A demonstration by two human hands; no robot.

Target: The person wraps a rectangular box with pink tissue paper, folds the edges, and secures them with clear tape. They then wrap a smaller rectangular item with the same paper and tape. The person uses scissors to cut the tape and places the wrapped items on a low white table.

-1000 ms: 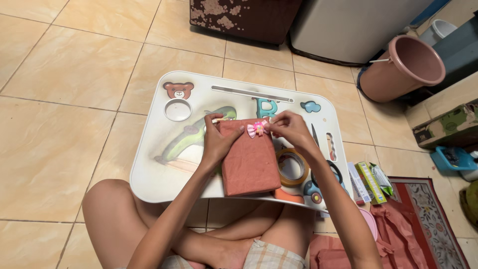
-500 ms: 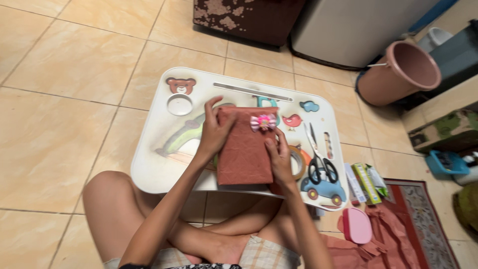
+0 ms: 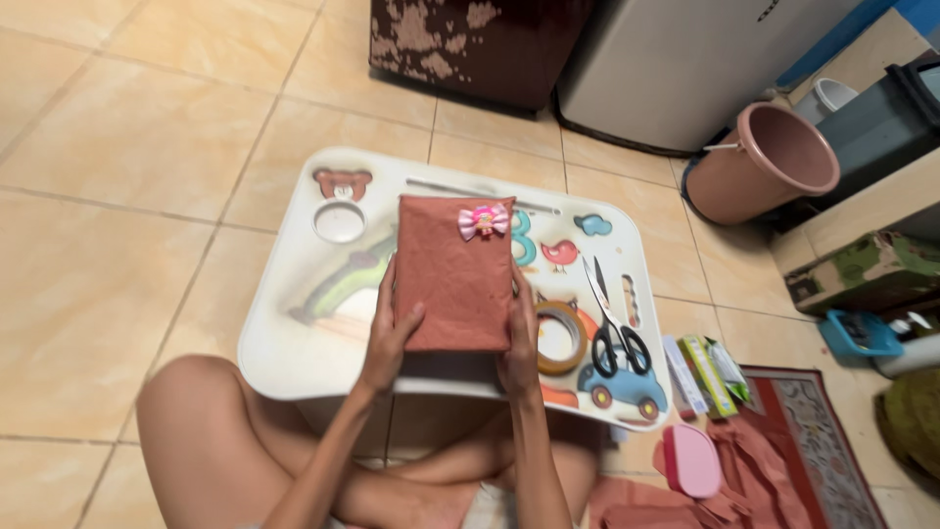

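Note:
A flat rectangular package wrapped in reddish-brown paper (image 3: 455,269) is held up over a white lap table (image 3: 294,338). A small pink bow (image 3: 484,221) is stuck near its top right corner. My left hand (image 3: 386,338) grips the package's lower left edge, thumb on the front. Along the lower right edge, my right hand (image 3: 519,338) holds the package too. Both hands carry it slightly above the table.
On the table lie a roll of tape (image 3: 561,338) and black-handled scissors (image 3: 612,328). Boxes (image 3: 707,372), a pink case (image 3: 690,460) and reddish paper (image 3: 774,470) sit on the floor at right. A pink bucket (image 3: 769,162) stands beyond.
Both hands slid from the package's top down to its lower edges. The package was lifted off the table and raised toward the camera, bow attached.

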